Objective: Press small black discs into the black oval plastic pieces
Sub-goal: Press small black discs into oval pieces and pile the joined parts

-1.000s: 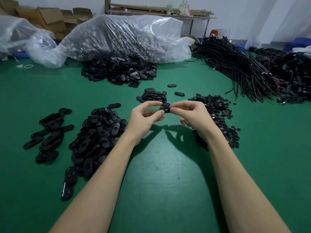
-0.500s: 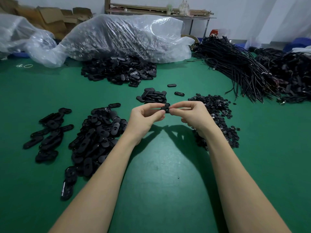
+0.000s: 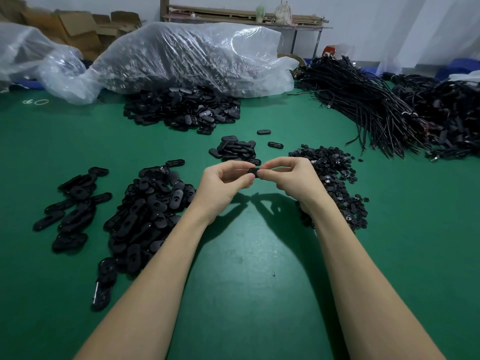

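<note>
The green table (image 3: 246, 294) carries several heaps of black oval pieces (image 3: 145, 214) and one heap of small discs (image 3: 335, 178). Clear plastic bags (image 3: 187, 55) and bundles of black cables (image 3: 363, 105) lie at its far side.

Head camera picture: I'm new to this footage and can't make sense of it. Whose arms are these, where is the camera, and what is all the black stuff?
The camera sits on a person's head, looking forward and down, so the two bare arms are the wearer's own. The left hand and right hand meet above a green table, together pinching one small black piece; it is too hidden to say more. To the left lies a pile of black oval pieces, to the right a heap of small black discs. Farther back are more ovals spilling from a clear plastic bag, and bundles of black cables.
</note>
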